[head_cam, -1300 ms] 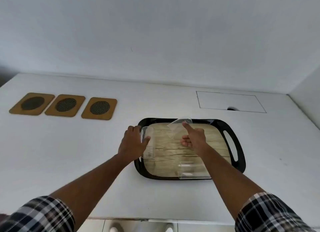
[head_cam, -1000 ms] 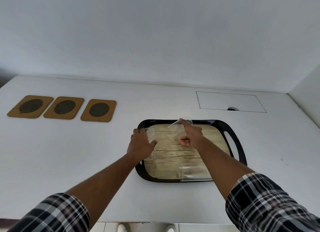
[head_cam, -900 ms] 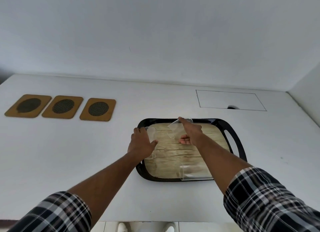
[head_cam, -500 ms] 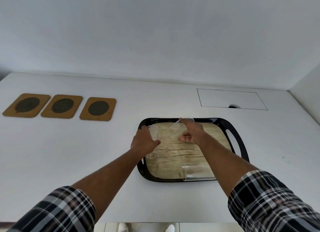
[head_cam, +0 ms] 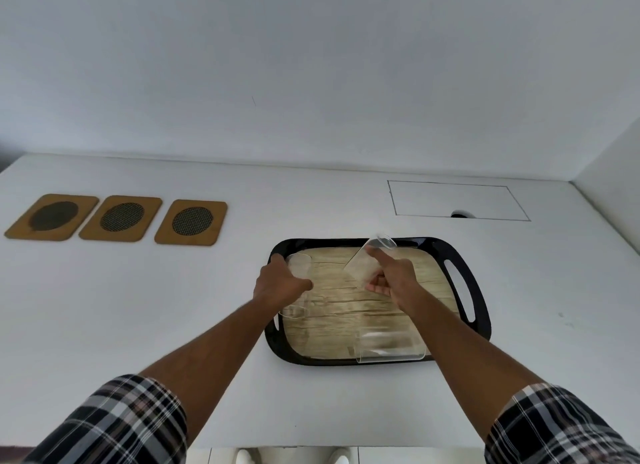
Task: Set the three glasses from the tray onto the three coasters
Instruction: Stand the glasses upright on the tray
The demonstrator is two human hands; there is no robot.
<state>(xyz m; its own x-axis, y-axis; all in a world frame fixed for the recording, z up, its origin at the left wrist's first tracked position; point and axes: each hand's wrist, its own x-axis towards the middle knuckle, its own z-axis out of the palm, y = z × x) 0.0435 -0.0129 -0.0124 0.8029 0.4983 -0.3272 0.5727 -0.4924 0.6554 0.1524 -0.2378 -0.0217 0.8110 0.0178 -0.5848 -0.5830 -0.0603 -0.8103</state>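
A black tray (head_cam: 478, 290) with a pale wood-grain floor lies on the white counter. My left hand (head_cam: 277, 283) is wrapped around a clear glass (head_cam: 300, 268) at the tray's left edge. My right hand (head_cam: 391, 278) grips a second clear glass (head_cam: 367, 261), tilted with its mouth toward the far rim. A third clear glass (head_cam: 389, 347) stands near the tray's front edge, beside my right forearm. Three tan coasters with dark mesh centres sit in a row at the far left: left coaster (head_cam: 52, 216), middle coaster (head_cam: 121, 218) and right coaster (head_cam: 191, 222).
A rectangular outlined hatch (head_cam: 457, 200) with a small dark notch lies in the counter behind the tray. White walls close off the back and the right side. The counter's front edge runs just below my sleeves.
Both hands have stayed on their glasses at the tray. The left hand's glass has shifted slightly up and right, and the view has tilted a little.
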